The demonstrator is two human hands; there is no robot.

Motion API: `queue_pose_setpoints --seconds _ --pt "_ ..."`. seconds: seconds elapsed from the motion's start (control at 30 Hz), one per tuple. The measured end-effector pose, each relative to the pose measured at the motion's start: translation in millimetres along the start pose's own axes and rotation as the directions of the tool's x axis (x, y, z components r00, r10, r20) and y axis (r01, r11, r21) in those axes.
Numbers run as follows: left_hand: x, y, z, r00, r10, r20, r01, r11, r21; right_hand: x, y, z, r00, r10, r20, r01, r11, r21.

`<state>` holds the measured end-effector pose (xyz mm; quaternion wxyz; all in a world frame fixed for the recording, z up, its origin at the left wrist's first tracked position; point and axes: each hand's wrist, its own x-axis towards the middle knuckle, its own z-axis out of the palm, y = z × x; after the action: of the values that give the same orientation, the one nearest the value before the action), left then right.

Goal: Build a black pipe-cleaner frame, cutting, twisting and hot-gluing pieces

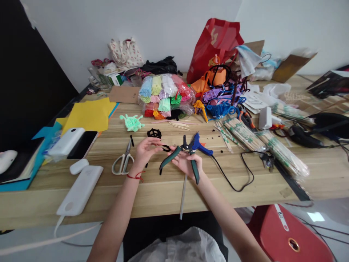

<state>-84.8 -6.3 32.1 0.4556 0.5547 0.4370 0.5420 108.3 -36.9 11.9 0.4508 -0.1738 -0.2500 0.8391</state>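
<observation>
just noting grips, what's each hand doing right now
Left hand: closed, pinching a small black loop.
Right hand: closed loosely on green-handled pliers, fingertips by the loop.

Phone (82, 145) nr yel sheets (86, 115); red bag (211, 45) by wall (163, 25).

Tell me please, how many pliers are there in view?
2 that I can see: the green-handled pliers in the right hand, and the orange-handled pliers behind the packed sticks. Some may be hidden in the clutter.
</observation>
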Motion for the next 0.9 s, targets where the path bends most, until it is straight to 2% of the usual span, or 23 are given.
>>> queue_pose_setpoints --seconds 0.23,0.6,0.77,0.9 --pt "-1 0 3.5 0.999 0.021 -0.043 -0.02 0.999 0.035 0 0 1 1.0 -0.016 0.014 0.016 1.0 -0.025" --pt "2 -5 5.6 0.996 -0.033 -0.082 0.028 0.998 -0.056 1 1 0 0.999 -0.023 0.041 0.025 0.999 -0.042" --pt "6 -13 5.1 0.986 -0.101 -0.135 0.069 0.973 -0.218 2 2 -1 0.999 -0.049 0.011 0.05 0.994 -0.099" --pt "10 -18 6.5 0.969 -0.218 -0.113 0.146 0.881 -0.449 2 6 2 0.998 -0.02 0.051 0.027 0.988 -0.154"
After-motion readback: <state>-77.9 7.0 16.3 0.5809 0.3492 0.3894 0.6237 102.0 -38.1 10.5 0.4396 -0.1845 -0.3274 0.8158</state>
